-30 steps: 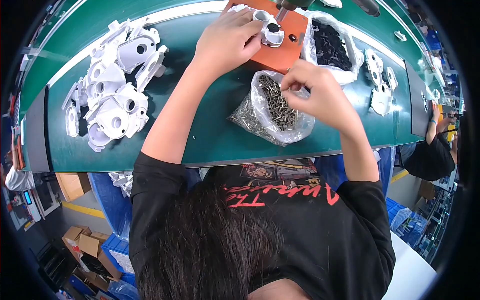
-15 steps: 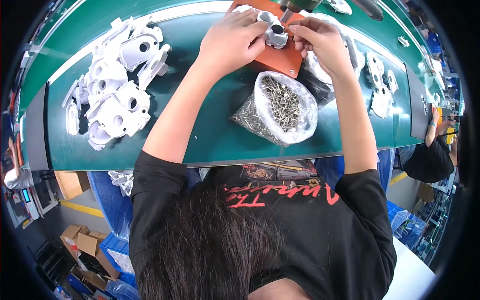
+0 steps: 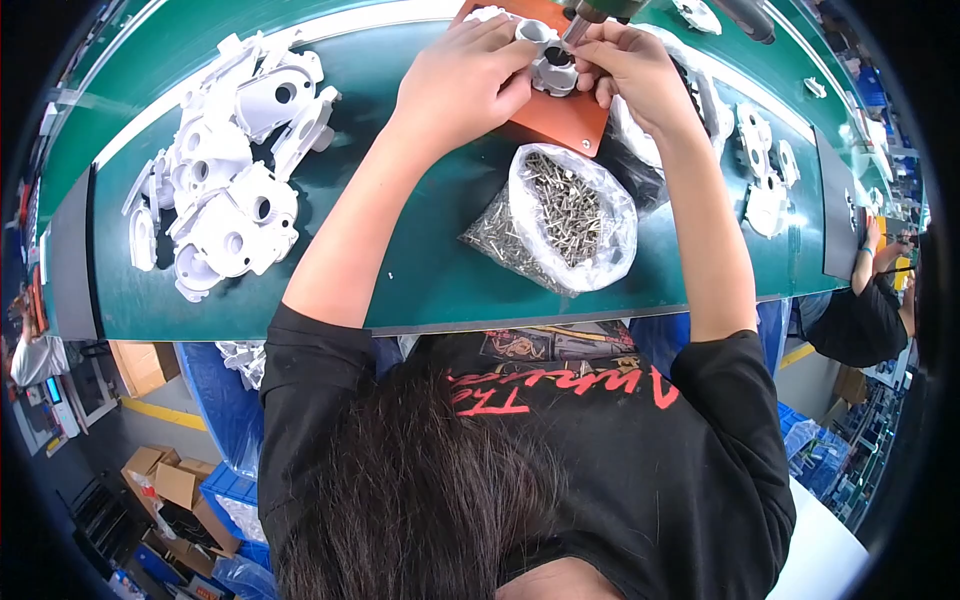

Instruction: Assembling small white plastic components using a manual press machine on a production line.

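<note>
Near the top centre, my left hand [image 3: 460,78] is closed around the left side of a white moulded housing [image 3: 554,79] that rests on an orange block [image 3: 560,121]. My right hand [image 3: 632,76] is at the housing's right side, thumb and forefinger pinched together beside a dark round opening. What that pinch holds is too small to make out. The metal tip of a powered screwdriver [image 3: 576,29] points down at the same spot, close to my right fingertips. Nearer to me lies an open clear plastic bag [image 3: 622,252] full of small metal screws [image 3: 566,208].
A heap of white housings [image 3: 235,190] covers the left of the green table [image 3: 420,270]. More white parts [image 3: 765,200] lie at the right, beyond another plastic bag [image 3: 712,110]. Dark upright panels [image 3: 75,255] border the table's ends. A co-worker [image 3: 860,315] is at the far right.
My right hand has moved slightly left, its pinched fingertips now at the dark opening under the screwdriver tip. The tip sits slightly lower. My left hand has stayed on the housing.
</note>
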Demonstrator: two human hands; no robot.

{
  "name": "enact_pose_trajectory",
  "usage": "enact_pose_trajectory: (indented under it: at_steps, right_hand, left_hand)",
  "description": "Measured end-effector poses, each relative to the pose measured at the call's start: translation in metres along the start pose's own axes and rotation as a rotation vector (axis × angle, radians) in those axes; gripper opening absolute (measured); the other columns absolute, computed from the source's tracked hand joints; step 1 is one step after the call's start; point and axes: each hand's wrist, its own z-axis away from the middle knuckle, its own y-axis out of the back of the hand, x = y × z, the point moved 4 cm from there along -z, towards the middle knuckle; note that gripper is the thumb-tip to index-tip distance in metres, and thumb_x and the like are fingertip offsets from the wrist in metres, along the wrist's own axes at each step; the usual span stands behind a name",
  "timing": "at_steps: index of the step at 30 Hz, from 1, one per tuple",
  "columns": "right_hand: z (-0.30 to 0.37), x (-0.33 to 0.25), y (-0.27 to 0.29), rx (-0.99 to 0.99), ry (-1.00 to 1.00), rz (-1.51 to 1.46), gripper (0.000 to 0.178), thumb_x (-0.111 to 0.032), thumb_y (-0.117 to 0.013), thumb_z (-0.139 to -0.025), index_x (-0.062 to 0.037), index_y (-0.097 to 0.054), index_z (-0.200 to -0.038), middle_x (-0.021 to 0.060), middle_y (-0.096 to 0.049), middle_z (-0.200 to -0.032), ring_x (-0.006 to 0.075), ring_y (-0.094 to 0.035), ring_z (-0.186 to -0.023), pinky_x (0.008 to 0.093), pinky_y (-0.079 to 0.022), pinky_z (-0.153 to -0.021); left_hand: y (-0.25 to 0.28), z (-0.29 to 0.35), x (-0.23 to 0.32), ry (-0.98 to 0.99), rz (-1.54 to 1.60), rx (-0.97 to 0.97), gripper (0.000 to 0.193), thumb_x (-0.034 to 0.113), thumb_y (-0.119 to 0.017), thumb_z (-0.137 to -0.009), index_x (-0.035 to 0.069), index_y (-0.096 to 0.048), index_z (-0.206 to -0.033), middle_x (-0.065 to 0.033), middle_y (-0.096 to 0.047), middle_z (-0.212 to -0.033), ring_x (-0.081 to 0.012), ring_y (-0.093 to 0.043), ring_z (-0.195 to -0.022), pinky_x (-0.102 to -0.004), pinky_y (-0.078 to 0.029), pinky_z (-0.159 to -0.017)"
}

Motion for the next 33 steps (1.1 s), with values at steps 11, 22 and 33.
enact_pose_trajectory:
  at_steps: [11,22,33]
  right_hand:
    - [0.001,-0.004,-0.004,-0.027,0.003,0.078,0.014,-0.015,-0.065,-0.086,-0.0018,-0.061,-0.089,-0.0009,-0.054,-0.066,0.0045,-0.053,-0.053,0.0168,-0.039,-0.04]
    - [0.005,-0.007,0.0,-0.039,0.0,0.045,0.016,-0.017,-0.065,-0.086,-0.0029,-0.059,-0.091,-0.001,-0.052,-0.064,0.0041,-0.048,-0.05,0.0176,-0.035,-0.04]
    - [-0.052,-0.085,0.202,0.253,0.465,-0.219,0.024,-0.009,-0.05,-0.092,0.0047,-0.057,-0.111,0.0173,-0.062,-0.106,0.0272,-0.062,-0.091,0.037,-0.051,-0.079]
  left_hand:
    - [0.0,-0.002,0.001,-0.005,0.015,-0.027,0.021,0.018,-0.058,-0.08,0.011,-0.065,-0.098,-0.0043,-0.064,-0.102,-0.0243,-0.06,-0.096,-0.0347,-0.05,-0.083]
    - [0.002,0.0,0.001,-0.012,0.012,0.006,0.019,0.018,-0.058,-0.08,0.011,-0.064,-0.097,-0.0052,-0.064,-0.103,-0.0255,-0.059,-0.102,-0.0365,-0.049,-0.085]
    - [0.004,0.002,0.003,0.002,0.031,0.028,0.024,0.015,-0.059,-0.079,0.017,-0.063,-0.102,-0.0043,-0.064,-0.092,-0.023,-0.062,-0.094,-0.0361,-0.05,-0.083]
